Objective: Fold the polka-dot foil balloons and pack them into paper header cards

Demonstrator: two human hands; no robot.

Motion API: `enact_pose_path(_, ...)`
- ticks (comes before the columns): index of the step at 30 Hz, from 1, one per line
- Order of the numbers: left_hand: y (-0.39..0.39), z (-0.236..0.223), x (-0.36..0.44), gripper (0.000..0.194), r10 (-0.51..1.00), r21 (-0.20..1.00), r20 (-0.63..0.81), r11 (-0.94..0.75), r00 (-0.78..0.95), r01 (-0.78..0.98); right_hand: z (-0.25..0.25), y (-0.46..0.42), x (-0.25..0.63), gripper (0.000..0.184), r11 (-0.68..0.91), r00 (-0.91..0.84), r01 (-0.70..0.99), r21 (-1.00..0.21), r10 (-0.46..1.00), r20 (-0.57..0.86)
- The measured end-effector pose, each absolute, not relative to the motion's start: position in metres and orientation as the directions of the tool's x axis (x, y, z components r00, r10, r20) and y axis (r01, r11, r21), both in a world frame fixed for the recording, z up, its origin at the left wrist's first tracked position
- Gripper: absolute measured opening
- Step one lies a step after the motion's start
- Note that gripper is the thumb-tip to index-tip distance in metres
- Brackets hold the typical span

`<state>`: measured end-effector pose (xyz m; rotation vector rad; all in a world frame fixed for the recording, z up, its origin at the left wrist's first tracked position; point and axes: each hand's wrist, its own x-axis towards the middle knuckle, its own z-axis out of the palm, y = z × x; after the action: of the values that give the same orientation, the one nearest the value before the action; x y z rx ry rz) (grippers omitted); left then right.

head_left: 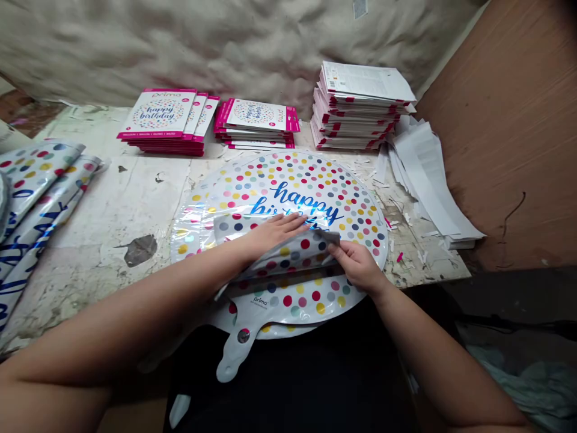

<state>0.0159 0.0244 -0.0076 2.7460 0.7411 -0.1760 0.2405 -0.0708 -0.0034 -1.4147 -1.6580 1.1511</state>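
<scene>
A stack of flat, round foil balloons (315, 174) with coloured dots and blue "happy birthday" lettering lies in front of me. On top, one dotted foil balloon (293, 252) is partly folded up. My left hand (286, 225) lies flat on the folded foil, fingers stretched out. The right edge of that folded balloon is pinched between the thumb and fingers of my right hand (356, 261). A white balloon tail (238, 343) with a round dark spot hangs over the table's front edge.
Pink-and-white packets (157, 117) stand at the back left, with another packet pile (256, 120) beside them. A tall packet stack (360, 108) and white paper strips (433, 174) are at right, by a wooden panel (509, 138). More folded balloons (40, 198) lie left.
</scene>
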Motion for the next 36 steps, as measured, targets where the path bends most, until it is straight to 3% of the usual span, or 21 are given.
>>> enact_pose_path(2,0.035,-0.007,-0.021,0.057,0.618,0.206,-0.213,-0.729,0.757,0.653,-0.003,-0.059,0.237,0.040,-0.123,-0.053,0.403,-0.907,0.986,-0.158)
enact_pose_path(4,0.041,0.004,-0.060,0.051,0.832,0.165,-0.134,-0.518,0.539,0.840,-0.005,-0.047,0.233,0.040,-0.227,-0.006,0.424,-0.877,0.967,-0.253)
enact_pose_path(6,0.034,0.023,-0.084,0.049,0.962,0.227,0.089,-0.273,0.259,0.935,-0.008,-0.037,0.230,0.037,-0.288,0.018,0.452,-0.844,0.949,-0.314)
enact_pose_path(7,0.026,0.033,-0.087,0.047,0.955,0.271,0.261,-0.215,0.143,0.938,-0.010,-0.033,0.229,0.036,-0.303,0.028,0.464,-0.832,0.944,-0.328)
enact_pose_path(8,0.013,0.041,-0.084,0.043,0.905,0.278,0.412,-0.237,0.107,0.931,-0.011,-0.030,0.229,0.035,-0.310,0.037,0.477,-0.822,0.942,-0.334)
enact_pose_path(10,-0.019,0.048,-0.062,0.041,0.783,0.230,0.507,-0.526,0.361,0.818,-0.012,-0.027,0.229,0.035,-0.322,0.058,0.511,-0.797,0.938,-0.342)
enact_pose_path(11,-0.036,0.046,-0.047,0.044,0.695,0.198,0.444,-0.691,0.565,0.695,-0.011,-0.026,0.230,0.035,-0.324,0.068,0.532,-0.782,0.937,-0.342)
enact_pose_path(12,-0.052,0.040,-0.032,0.046,0.660,0.180,0.332,-0.746,0.674,0.641,-0.009,-0.027,0.230,0.035,-0.326,0.077,0.553,-0.767,0.936,-0.343)
enact_pose_path(14,-0.076,0.022,-0.008,0.054,0.656,0.150,0.150,-0.755,0.740,0.638,-0.001,-0.031,0.227,0.034,-0.328,0.109,0.594,-0.734,0.937,-0.331)
enact_pose_path(16,-0.086,0.001,0.003,0.064,0.687,0.143,0.027,-0.721,0.726,0.678,0.009,-0.041,0.219,0.035,-0.242,0.178,0.699,-0.673,0.970,-0.165)
enact_pose_path(18,-0.087,-0.013,0.002,0.067,0.708,0.148,-0.023,-0.695,0.705,0.703,0.016,-0.055,0.207,0.040,0.009,0.069,0.848,-0.531,0.990,0.126)
enact_pose_path(20,-0.084,-0.017,-0.003,0.069,0.709,0.153,-0.030,-0.693,0.704,0.704,0.016,-0.070,0.195,0.049,0.351,-0.280,0.876,-0.330,0.928,0.244)
enact_pose_path(22,-0.082,-0.016,-0.007,0.071,0.698,0.159,-0.030,-0.704,0.716,0.693,0.009,-0.082,0.190,0.054,0.552,-0.547,0.793,-0.259,0.831,0.099)
enact_pose_path(25,-0.083,-0.010,-0.008,0.073,0.697,0.175,-0.057,-0.698,0.715,0.695,-0.006,-0.092,0.201,0.072,0.454,-0.479,0.865,-0.213,0.874,-0.081)
enact_pose_path(26,-0.084,-0.008,-0.007,0.074,0.703,0.181,-0.071,-0.689,0.708,0.702,-0.009,-0.094,0.207,0.076,0.396,-0.416,0.899,-0.187,0.905,-0.086)
enact_pose_path(28,-0.084,-0.004,-0.006,0.073,0.714,0.195,-0.103,-0.668,0.692,0.718,-0.011,-0.094,0.219,0.067,0.374,-0.383,0.917,-0.141,0.923,-0.047)
enact_pose_path(31,-0.082,0.002,-0.006,0.067,0.718,0.218,-0.129,-0.653,0.684,0.726,-0.004,-0.090,0.228,0.044,0.519,-0.519,0.853,-0.048,0.855,0.022)
enact_pose_path(36,-0.075,0.012,0.003,0.060,0.740,0.239,-0.097,-0.632,0.666,0.737,0.019,-0.083,0.211,0.037,0.565,-0.575,0.817,0.116,0.813,0.085)
